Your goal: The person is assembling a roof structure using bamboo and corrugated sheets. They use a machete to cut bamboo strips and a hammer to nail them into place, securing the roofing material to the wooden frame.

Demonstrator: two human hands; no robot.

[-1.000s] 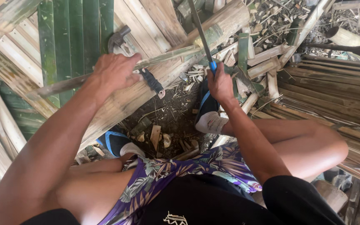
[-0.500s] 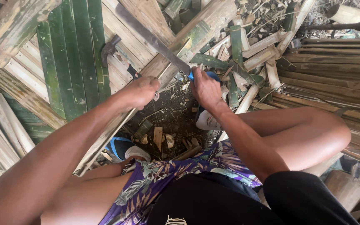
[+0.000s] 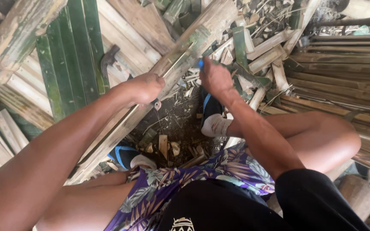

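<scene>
The left hand (image 3: 144, 87) grips a long bamboo strip (image 3: 150, 105) that slants from down by the left foot (image 3: 127, 156) up and away to the right. The right hand (image 3: 215, 79) is just to the right of that grip, closed around a handle, maybe a knife's; the blade is too blurred to tell. Left of the left grip, a hammer (image 3: 108, 60) lies on flat bamboo slats (image 3: 69, 60). Below and between the hands, wood chips (image 3: 168, 147) lie on the ground. The right foot (image 3: 213, 119) sits under the right hand. More slats are stacked far right.
</scene>
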